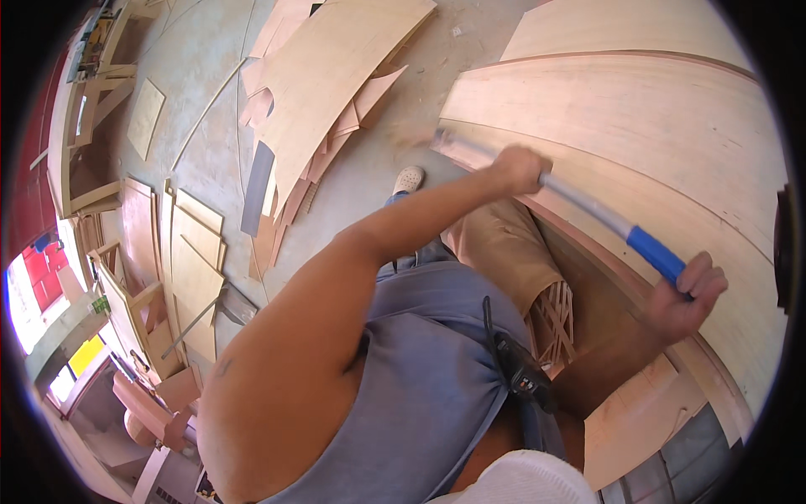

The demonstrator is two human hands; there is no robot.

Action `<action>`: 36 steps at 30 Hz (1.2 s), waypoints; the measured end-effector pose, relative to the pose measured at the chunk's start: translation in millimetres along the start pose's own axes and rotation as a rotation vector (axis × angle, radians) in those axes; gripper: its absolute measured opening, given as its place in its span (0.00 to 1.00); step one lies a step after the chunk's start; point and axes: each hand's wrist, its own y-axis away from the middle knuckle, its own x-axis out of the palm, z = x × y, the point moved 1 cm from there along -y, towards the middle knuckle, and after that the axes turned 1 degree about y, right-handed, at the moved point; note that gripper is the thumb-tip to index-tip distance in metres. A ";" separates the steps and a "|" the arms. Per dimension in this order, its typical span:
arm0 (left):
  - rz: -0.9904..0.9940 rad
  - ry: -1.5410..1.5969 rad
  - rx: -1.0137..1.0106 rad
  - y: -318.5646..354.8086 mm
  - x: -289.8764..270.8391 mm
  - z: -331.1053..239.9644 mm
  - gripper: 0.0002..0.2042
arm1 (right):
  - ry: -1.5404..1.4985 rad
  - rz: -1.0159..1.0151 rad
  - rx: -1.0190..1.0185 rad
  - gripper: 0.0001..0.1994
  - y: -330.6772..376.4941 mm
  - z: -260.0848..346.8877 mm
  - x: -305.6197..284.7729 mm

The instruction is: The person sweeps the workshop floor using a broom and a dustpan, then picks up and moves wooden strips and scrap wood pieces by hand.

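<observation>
In the head view, a long-handled tool (592,207) slants in front of the body, above the edge of broad pale wood panels (588,99). The left hand (520,170) is closed around the metal shaft; the right hand (684,304) has its fingers curled about the end of the blue grip (657,254) — a wide spacing, likely for leverage and steering. The tool's far end is too blurred to identify. A black device (520,370) hangs against the grey top, probably so both hands stay free. Loose wood sheets (340,71) lie heaped on the floor (197,109).
</observation>
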 end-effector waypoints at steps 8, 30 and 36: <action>-0.320 -0.098 0.088 -88.0 -43.7 27.7 0.06 | 0.263 0.230 -0.068 0.21 18.1 -31.6 19.6; -0.287 -0.009 0.230 -33.7 -34.5 10.4 0.07 | 0.179 0.305 -0.049 0.16 -29.5 -8.3 53.8; -0.377 -0.087 0.141 -68.1 -67.3 60.9 0.10 | 0.234 0.592 -0.235 0.09 -17.0 -32.8 99.6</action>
